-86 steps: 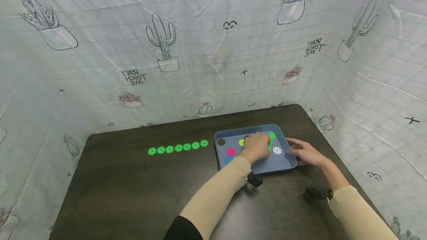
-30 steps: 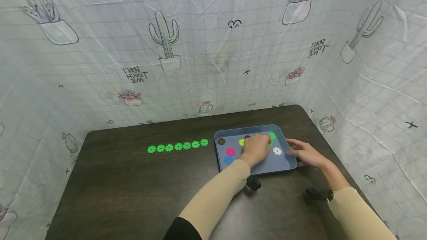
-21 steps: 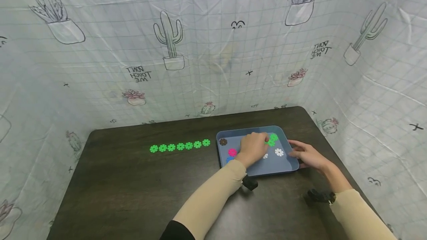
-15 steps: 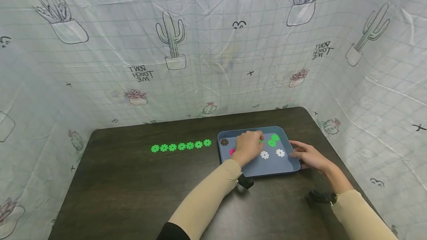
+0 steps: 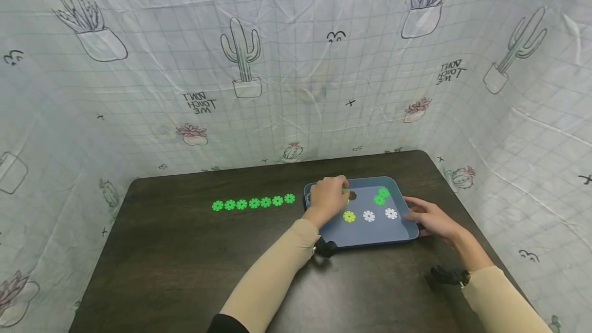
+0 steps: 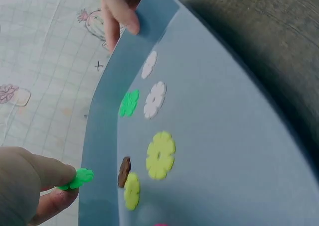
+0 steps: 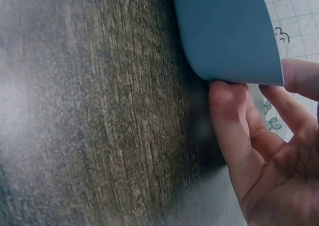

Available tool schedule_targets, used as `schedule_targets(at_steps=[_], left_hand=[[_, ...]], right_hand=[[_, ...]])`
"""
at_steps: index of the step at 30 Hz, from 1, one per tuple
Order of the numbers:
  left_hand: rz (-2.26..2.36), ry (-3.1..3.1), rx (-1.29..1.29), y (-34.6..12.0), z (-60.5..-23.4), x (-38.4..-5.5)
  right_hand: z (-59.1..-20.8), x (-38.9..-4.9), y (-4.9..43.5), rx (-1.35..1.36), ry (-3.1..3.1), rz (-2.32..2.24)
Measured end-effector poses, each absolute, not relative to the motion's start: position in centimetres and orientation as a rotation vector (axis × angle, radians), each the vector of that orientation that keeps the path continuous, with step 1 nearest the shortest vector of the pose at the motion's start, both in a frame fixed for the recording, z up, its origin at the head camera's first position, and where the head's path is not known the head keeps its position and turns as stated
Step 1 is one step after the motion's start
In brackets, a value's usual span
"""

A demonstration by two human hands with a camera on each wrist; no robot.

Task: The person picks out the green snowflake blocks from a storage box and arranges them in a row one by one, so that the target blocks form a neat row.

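In the left wrist view, a green flower-shaped disc (image 6: 79, 178) is pinched between thumb and finger of my left hand (image 5: 328, 198), held above the left part of the blue-grey tray (image 5: 384, 233). My right hand (image 5: 433, 218) holds the tray by its right rim, as the right wrist view shows close up. Inside the tray lie two white discs (image 5: 368, 216), a yellow disc (image 5: 349, 216), a brown disc (image 5: 353, 196) and overlapping green discs (image 5: 380, 200). A second yellow disc (image 6: 132, 191) shows beside the brown one in the left wrist view. My left hand hides the tray's left part.
Several green discs (image 5: 254, 203) form a straight row on the dark wooden table (image 5: 185, 251), left of the tray. A white cloth (image 5: 287, 66) printed with cacti stands around the table's back and sides.
My left hand has moved left across the tray with a green disc pinched in it, uncovering the white and yellow discs. My right hand stays at the tray's rim.
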State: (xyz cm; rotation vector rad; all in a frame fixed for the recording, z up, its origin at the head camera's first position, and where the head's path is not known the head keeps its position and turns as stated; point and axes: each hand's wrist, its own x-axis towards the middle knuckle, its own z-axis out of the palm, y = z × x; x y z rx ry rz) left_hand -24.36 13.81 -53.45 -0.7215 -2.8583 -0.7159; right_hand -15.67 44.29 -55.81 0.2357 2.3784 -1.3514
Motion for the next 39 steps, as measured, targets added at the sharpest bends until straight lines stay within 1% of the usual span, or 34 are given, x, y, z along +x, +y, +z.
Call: schedule_targets(at_steps=[27,39], left_hand=[[-0.901,-2.808,-0.422,6.8,-53.4,-25.7],[-0.933,-2.790,-0.357,4.0,-53.6,-26.0]], right_hand=[[-55.8,-15.5,44.4,0.215,2.376,-1.350],[-56.1,-15.6,44.5,0.203,2.379,-1.363]])
